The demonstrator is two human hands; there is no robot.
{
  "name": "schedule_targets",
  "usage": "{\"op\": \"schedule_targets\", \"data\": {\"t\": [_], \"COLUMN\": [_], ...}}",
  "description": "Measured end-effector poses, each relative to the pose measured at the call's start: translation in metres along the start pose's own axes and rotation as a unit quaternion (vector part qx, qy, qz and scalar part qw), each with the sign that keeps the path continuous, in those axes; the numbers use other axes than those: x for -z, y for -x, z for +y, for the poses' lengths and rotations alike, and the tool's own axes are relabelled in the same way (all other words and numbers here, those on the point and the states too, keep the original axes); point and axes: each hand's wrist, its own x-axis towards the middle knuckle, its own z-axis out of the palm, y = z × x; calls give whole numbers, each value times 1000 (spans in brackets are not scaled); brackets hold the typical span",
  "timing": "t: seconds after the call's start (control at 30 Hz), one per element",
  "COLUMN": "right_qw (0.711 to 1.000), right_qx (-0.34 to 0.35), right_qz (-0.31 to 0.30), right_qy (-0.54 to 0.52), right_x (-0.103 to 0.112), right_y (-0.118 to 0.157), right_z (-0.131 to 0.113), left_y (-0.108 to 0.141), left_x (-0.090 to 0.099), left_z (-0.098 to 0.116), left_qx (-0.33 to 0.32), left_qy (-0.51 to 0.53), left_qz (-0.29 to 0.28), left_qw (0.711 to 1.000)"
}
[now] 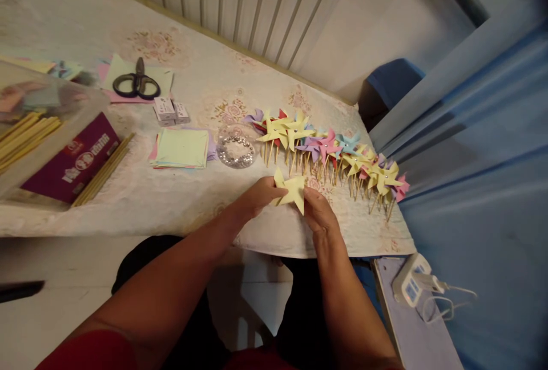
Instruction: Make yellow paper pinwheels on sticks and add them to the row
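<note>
A pale yellow paper pinwheel (294,190) is held up over the front part of the table, between both hands. My left hand (264,192) pinches its left side, thumb lying on the paper. On the other side, my right hand (317,210) grips the right edge with its fingers closed. Whether a stick or pin is fixed behind the paper is hidden. Just beyond the hands lies a round clear dish of shiny metal pins (236,150). To its left is a stack of pale square papers (182,148).
A long row of finished pinwheels on sticks (327,146) runs along the right. Black-handled scissors (137,84) rest on paper near small white boxes (171,110). At left stand a clear plastic bin (92,107) and loose sticks (104,170). A power strip (413,281) sits lower right.
</note>
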Motion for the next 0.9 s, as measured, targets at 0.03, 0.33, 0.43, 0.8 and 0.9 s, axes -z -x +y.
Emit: {"op": "schedule_targets", "data": {"t": [0.03,0.33,0.43,0.8,0.9], "right_qw": [999,991,990,987,988], "right_qx": [-15,-48,-66,-66,-52], "right_qz": [-32,-85,-79,-105,-110], "right_qy": [-15,-87,-92,-101,-94], "right_x": [-2,-2,2,6,5], "right_y": [-2,-17,-18,-25,-25], "right_z": [0,10,15,19,18], "left_y": [-1,-6,-7,-10,-9], "left_x": [1,0,2,5,6], "left_z": [0,5,3,-3,-3], "left_qx": [3,27,33,35,34], "left_qy": [-7,-56,-63,-86,-113], "left_qz": [2,44,39,-1,0], "left_qw": [1000,997,997,996,993]}}
